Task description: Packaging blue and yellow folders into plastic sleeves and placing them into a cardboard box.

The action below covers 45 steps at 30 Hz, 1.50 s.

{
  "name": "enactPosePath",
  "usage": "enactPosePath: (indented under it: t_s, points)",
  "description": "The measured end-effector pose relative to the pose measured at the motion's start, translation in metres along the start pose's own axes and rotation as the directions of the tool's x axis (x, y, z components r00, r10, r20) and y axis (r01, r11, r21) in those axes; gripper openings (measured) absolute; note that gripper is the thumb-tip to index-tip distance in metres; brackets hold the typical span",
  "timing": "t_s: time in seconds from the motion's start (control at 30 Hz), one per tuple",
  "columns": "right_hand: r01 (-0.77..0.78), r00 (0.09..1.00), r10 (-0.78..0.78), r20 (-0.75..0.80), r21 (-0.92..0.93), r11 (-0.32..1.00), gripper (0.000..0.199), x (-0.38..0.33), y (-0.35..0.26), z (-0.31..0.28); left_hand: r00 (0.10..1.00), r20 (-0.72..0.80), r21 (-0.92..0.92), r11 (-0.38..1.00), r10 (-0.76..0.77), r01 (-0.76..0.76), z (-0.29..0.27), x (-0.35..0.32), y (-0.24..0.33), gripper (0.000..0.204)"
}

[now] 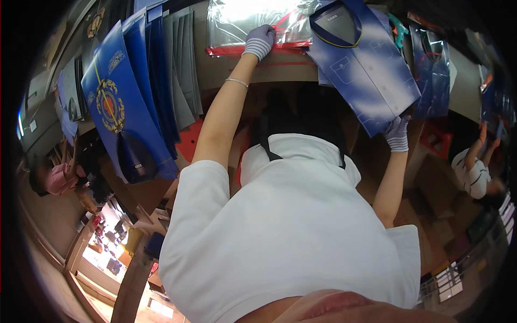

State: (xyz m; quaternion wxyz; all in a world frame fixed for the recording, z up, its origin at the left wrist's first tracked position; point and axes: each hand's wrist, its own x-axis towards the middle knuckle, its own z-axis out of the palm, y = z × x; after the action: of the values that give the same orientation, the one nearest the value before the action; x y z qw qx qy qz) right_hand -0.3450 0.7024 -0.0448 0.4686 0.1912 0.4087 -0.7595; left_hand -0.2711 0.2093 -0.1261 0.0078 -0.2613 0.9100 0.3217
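In the head view, your gloved left hand [260, 43] rests on the clear bags [231, 29] at the far side of the table [258, 74], beside their red edge; its fingers lie together, but whether they pinch the film cannot be told. To the right, your right hand [397, 134] has its fingers clamped on the near corner of the blue shirt [371, 81], which slants with its collar far, on the table, and its near end out past the edge. A twist of that wrist could crease the panel or swing the collar off line; a loose pinch could let the overhanging end drop. Slick film could slide under your left palm, or lift several at once. Blue shirts with crests [113, 70] overhang at left, where a knock from your left arm could spill them.
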Motion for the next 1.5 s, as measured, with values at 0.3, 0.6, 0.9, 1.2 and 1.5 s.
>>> enactPosePath:
  t_s: [0.3,0.6,0.9,1.2,1.5]
  points:
    - [0.288,0.902,-0.419,-0.109,-0.571,0.768,0.031,0.016,-0.004,-0.010,0.915,0.213,-0.199,0.932,0.344,-0.304,0.004,-0.125,0.029,0.009]
    - [0.420,0.624,-0.781,-0.001,-0.843,0.336,0.031,-0.065,-0.020,0.033,0.373,0.911,-0.260,0.948,0.177,0.185,-0.132,-0.177,0.058,0.036]
    - [0.334,0.382,-0.889,0.254,-0.934,-0.123,0.033,-0.089,-0.003,0.062,0.971,0.123,0.412,0.880,0.205,-0.238,-0.058,-0.035,-0.015,0.024]
    - [0.325,0.460,-0.885,0.079,-0.942,0.084,0.035,-0.108,0.063,0.109,0.959,0.272,-0.659,0.709,-0.085,0.250,-0.019,0.002,-0.019,0.019]
    - [0.246,0.584,-0.706,0.401,-0.916,-0.317,0.022,-0.054,0.111,0.157,0.960,-0.210,-0.653,0.757,-0.184,0.002,-0.053,0.010,-0.034,0.015]
